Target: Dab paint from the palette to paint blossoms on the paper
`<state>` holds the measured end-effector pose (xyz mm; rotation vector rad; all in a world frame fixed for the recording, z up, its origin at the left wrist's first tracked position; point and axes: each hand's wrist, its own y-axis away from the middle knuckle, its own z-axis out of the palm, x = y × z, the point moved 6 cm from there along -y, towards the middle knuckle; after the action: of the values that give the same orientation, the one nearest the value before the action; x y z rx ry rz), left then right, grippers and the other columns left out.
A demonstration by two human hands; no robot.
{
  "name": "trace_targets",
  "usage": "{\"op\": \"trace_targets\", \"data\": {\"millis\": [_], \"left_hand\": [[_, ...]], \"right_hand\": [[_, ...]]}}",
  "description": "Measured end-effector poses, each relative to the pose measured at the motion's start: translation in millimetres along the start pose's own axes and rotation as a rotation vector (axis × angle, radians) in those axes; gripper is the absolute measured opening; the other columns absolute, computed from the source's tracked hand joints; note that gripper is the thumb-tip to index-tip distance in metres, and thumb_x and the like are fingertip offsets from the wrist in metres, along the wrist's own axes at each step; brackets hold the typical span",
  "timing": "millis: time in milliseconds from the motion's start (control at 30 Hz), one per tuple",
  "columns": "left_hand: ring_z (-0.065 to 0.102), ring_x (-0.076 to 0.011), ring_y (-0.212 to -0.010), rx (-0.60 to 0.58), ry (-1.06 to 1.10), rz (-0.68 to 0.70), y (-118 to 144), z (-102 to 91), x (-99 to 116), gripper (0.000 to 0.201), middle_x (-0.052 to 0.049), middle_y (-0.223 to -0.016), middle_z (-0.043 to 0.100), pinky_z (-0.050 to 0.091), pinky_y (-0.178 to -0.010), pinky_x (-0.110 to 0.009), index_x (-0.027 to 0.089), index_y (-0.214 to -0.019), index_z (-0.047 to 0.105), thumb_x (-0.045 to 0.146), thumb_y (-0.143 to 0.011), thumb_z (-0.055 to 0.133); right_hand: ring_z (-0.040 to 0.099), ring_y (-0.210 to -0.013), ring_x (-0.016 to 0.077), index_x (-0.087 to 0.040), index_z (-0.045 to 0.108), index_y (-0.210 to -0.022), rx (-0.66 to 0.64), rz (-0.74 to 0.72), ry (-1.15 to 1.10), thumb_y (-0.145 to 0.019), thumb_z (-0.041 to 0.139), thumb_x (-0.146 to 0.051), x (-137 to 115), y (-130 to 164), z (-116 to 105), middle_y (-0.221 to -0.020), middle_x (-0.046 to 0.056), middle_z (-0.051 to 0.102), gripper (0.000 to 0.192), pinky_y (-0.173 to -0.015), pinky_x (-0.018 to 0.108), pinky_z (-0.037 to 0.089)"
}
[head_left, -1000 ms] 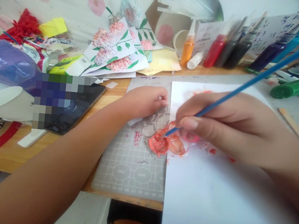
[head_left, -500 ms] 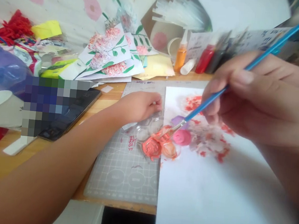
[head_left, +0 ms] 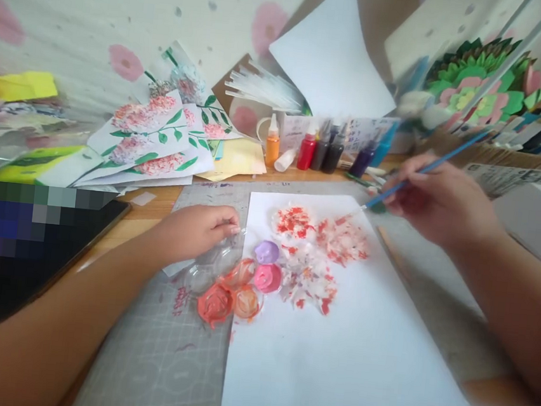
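A blue paintbrush (head_left: 427, 169) is gripped in my right hand (head_left: 436, 196), its tip above a pale red painted flower cluster (head_left: 343, 239). Beneath lies a white sheet of paper (head_left: 321, 367), bearing two more clusters in red, white and pink. My left hand (head_left: 201, 231) pinches the edge of a clear plastic paint palette (head_left: 212, 258). Its round wells hold coral paint (head_left: 215, 303), orange paint (head_left: 247, 301), pink paint (head_left: 268, 278) and purple paint (head_left: 266, 252). The palette overlaps the paper's left edge.
A grey cutting mat (head_left: 155, 351) lies under the paper. Behind stand an orange paint bottle (head_left: 272, 144), a red bottle (head_left: 307, 150) and several dark ones. Finished flower pictures (head_left: 152, 140) are piled back left, near a tablet-like dark device (head_left: 54, 265). A cardboard box (head_left: 518, 166) stands right.
My right hand has carried the brush from the coral paint in the palette to the far right flower cluster. The view has swung right. My left hand keeps its hold on the palette.
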<state>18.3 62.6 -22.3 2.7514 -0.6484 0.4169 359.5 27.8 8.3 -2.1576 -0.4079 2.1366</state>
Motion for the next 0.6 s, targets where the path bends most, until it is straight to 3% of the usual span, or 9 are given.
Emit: {"op": "trace_targets", "data": {"millis": [133, 367, 467, 600], "left_hand": [[0.057, -0.0174, -0.063, -0.006, 0.019, -0.023, 2, -2.0, -2, 0.039, 0.0, -0.076, 0.065, 0.041, -0.062, -0.029, 0.024, -0.088, 0.061, 0.057, -0.084, 0.04], [0.055, -0.0166, -0.058, -0.045, 0.016, -0.059, 2, -0.3, -10, 0.043, 0.001, -0.074, 0.063, 0.042, -0.06, -0.029, 0.024, -0.087, 0.061, 0.059, -0.085, 0.037], [0.056, -0.0167, -0.06, -0.034, 0.018, -0.066, 1, -0.3, -12, 0.042, 0.001, -0.076, 0.064, 0.042, -0.062, -0.029, 0.024, -0.088, 0.06, 0.059, -0.085, 0.037], [0.056, -0.0174, -0.061, -0.053, 0.015, -0.076, 3, -0.3, -10, 0.044, 0.001, -0.074, 0.062, 0.042, -0.063, -0.029, 0.023, -0.088, 0.059, 0.06, -0.085, 0.036]], "right_hand": [[0.058, -0.093, 0.0094, -0.009, 0.056, -0.117, 0.039, 0.115, 0.012, -0.096, 0.051, -0.039, 22, -1, -10, -0.105, 0.008, 0.059, 0.036, -0.082, 0.026, 0.055], [0.059, -0.098, 0.0114, -0.009, 0.055, -0.119, -0.038, 0.221, 0.045, -0.096, 0.052, -0.039, 38, 6, 11, -0.109, 0.009, 0.058, 0.038, -0.086, 0.029, 0.055], [0.059, -0.097, 0.0111, -0.008, 0.056, -0.117, -0.035, 0.204, 0.056, -0.095, 0.053, -0.038, 35, 5, 2, -0.108, 0.008, 0.058, 0.037, -0.086, 0.029, 0.055], [0.058, -0.096, 0.0105, -0.01, 0.056, -0.118, 0.066, 0.076, 0.016, -0.097, 0.049, -0.041, 27, 8, -13, -0.108, 0.009, 0.058, 0.039, -0.085, 0.028, 0.055]]}}
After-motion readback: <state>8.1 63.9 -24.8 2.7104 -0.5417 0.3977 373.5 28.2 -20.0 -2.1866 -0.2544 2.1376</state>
